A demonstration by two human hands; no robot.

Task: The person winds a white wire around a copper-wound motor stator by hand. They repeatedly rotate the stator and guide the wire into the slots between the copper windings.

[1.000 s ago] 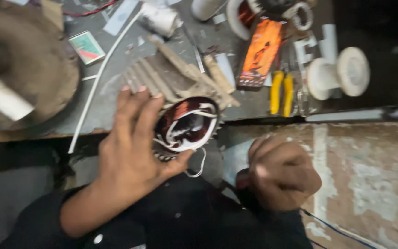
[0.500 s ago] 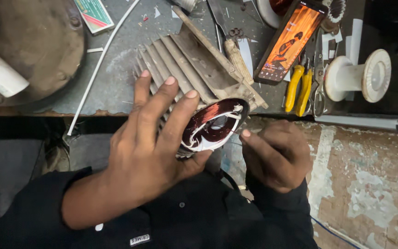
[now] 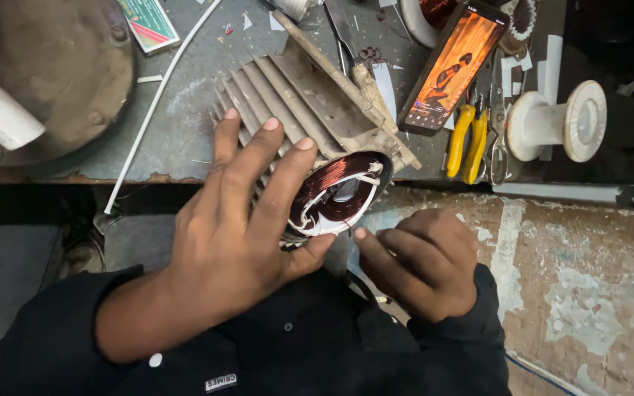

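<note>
Stator (image 3: 337, 196) sits at the bench edge, its ribbed housing (image 3: 299, 95) lying on the grey bench (image 3: 185, 125), the open end facing us. Copper windings (image 3: 324, 209) show inside the bore, with white sleeving (image 3: 361, 178) over some of the leads.

Our left hand (image 3: 236, 213) lies spread over the ribs, fingers flat, thumb hooked under the rim — steadying the stator more than gripping it. Our right hand (image 3: 423, 260) is curled just beside the lower rim, forefinger and thumb pinched together near the windings; we cannot tell whether they hold a wire end, since whatever sits between them is hidden.

Risks as we judge them:
- The open end hangs past the bench edge over our lap. With only a flat palm on it, a hard tug from the right hand could roll or tip the stator off.
- The enamel on the copper looks thin — scraping it with a nail or dragging it over the rim could nick the coating and short a turn.
- A pulled lead could slip its sleeving.
- The phone (image 3: 453, 66) leans close behind the housing, and the yellow pliers (image 3: 467, 139) and white spool (image 3: 559, 121) lie near; a sliding housing could knock them.
</note>
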